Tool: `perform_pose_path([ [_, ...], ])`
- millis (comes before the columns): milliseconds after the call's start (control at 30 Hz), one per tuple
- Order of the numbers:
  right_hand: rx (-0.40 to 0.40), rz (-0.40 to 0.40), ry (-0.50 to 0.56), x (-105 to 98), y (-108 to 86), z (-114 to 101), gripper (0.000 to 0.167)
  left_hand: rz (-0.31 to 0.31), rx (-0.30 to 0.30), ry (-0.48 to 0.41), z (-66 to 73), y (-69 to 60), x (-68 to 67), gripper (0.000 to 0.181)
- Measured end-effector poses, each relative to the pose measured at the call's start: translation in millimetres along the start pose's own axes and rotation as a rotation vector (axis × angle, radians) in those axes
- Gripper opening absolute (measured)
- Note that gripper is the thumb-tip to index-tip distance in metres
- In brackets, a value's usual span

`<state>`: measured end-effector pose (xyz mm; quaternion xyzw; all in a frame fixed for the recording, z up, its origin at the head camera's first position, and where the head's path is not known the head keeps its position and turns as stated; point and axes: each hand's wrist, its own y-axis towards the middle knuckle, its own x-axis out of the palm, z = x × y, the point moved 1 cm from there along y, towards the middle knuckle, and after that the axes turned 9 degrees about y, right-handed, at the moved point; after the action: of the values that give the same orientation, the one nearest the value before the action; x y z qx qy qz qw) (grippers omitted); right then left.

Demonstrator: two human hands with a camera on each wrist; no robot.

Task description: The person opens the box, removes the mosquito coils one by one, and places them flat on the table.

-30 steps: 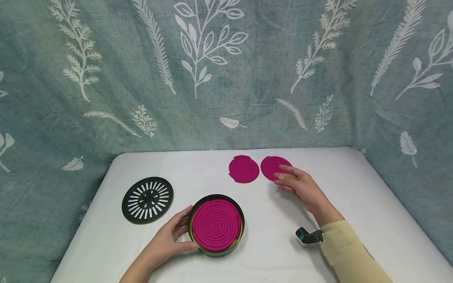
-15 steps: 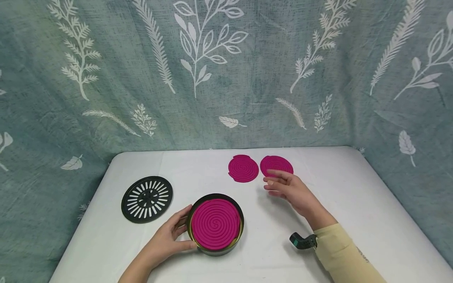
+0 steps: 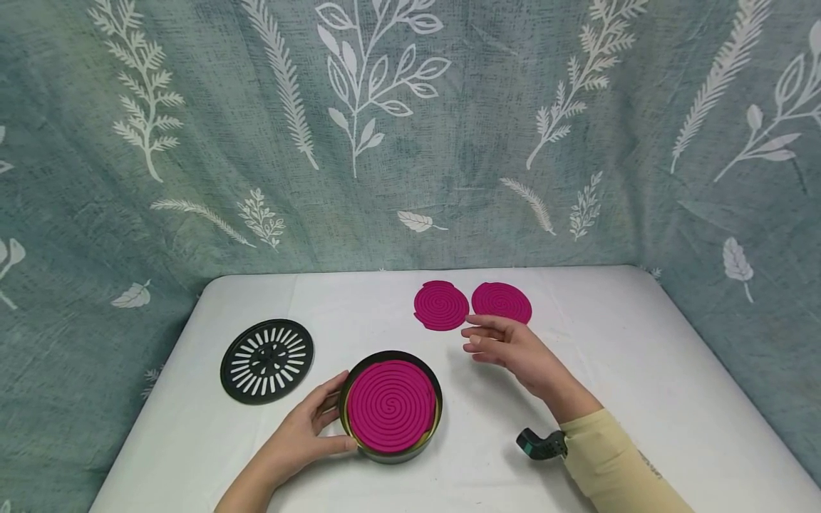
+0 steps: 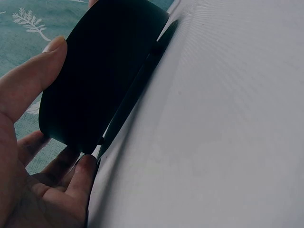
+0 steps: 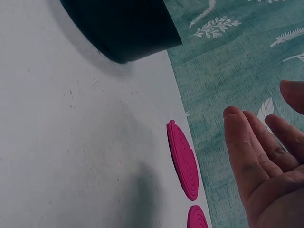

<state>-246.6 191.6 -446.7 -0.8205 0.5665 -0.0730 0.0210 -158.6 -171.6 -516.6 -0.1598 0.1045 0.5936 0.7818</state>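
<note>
A round dark tin [image 3: 439,420] stands near the table's front, with a magenta mosquito coil [image 3: 391,406] lying inside it. My left hand [image 3: 308,434] holds the tin at its left side, thumb toward the front and fingers behind; the left wrist view shows the thumb at the rim of the tin [image 4: 99,71]. My right hand [image 3: 513,356] hovers above the table with loosely extended fingers and nothing in it, just in front of two more magenta coils. The left of these coils [image 3: 441,306] is fully visible; the hand partly covers the right coil [image 3: 502,299].
A black slotted lid [image 3: 267,362] lies at the left of the white table [image 3: 359,313]. A leaf-patterned green curtain [image 3: 474,142] hangs behind the table's far edge. On the right wrist sits a dark strapped device [image 3: 541,444].
My right hand has drifted left and slightly toward me, away from the right coil, which shows more now. The left hand and the tin have stayed in place.
</note>
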Motion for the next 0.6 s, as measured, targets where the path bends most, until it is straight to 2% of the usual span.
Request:
perform_pose_path([
  [600, 0.002, -0.117, -0.022, 28.0, -0.7, 1.6, 0.057, -0.007, 0.009, -0.011, -0.6, 0.3, -0.3, 0.108],
])
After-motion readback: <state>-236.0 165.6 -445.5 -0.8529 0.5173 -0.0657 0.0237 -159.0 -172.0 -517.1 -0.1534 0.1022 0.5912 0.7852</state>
